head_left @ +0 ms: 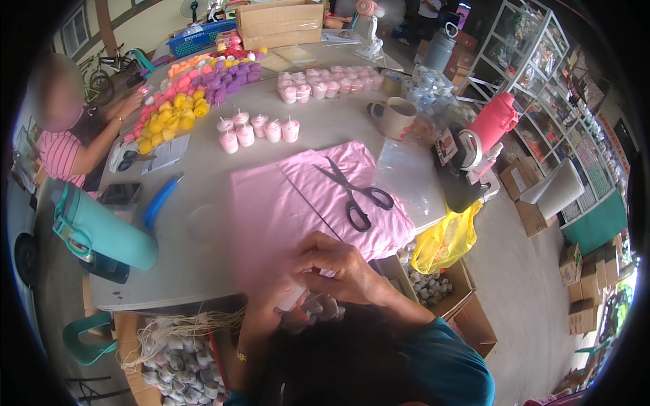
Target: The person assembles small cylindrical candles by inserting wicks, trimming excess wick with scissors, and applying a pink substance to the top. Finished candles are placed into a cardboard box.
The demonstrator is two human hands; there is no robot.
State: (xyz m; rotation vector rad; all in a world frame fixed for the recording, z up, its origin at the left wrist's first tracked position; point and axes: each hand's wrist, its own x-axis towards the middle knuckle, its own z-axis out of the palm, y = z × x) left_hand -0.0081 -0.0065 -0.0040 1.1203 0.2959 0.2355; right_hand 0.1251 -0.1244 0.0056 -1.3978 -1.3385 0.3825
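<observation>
The left hand (266,296) grips a small white cup (292,296) at the near edge of the bench (193,264), short of the pink cloth (271,196). The right hand (342,271) has its fingers curled close beside it; whether they pinch anything cannot be told. The cup is probably light, fairly stiff and smooth, best held gently around its side wall.

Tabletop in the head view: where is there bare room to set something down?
Bare table shows between the teal bottle and pink cloth, and between the mug and the loose cups. Crowded: upper left, under coloured pieces, and the right edge, around the pink bottle.
</observation>
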